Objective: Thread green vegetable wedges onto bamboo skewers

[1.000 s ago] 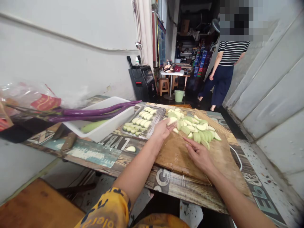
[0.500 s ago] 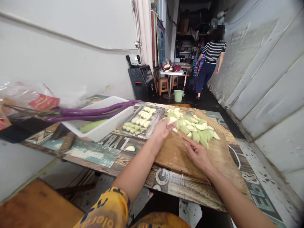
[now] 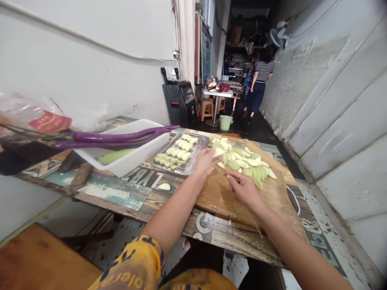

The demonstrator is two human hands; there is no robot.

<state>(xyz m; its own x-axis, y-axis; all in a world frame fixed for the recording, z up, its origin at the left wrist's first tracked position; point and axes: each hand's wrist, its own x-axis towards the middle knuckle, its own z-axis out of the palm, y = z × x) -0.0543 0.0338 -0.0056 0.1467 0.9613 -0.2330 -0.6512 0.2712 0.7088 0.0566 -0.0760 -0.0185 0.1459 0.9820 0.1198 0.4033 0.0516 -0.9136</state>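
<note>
1. Wood-print panels cover the bench (image 3: 145,201); on my feed its near edge runs just short of the chopping board, with both forearms reaching over it.
2. The chopping board (image 3: 223,203) lies before the person, presumably so both hands can work above it. Bare wood on its near half gives the most room to move; the far half is crowded.
3. Left of the board, beyond the tray, I see a white tub (image 3: 145,154). Purple eggplants (image 3: 115,137) lie across its top, probably too long to fit inside, so their ends overhang its rim.
4. Just left of the board is a tray (image 3: 201,147) holding slices in rows, likely kept there for short reaches.
5. Pale-green slices (image 3: 252,165) heap on the board's far half; loose sticks (image 3: 269,155) lie along its far right side.
6. Over the board's far left, the left hand (image 3: 206,163) pinches a held slice (image 3: 219,152), I judge to steady it.
7. Over the board's middle, the right hand (image 3: 242,186) pinches a skewer (image 3: 223,169) between fingertips, angled towards that slice. I cannot tell whether it has pierced.
8. One stray slice (image 3: 164,187) lies on the bench, left of the board.
</note>
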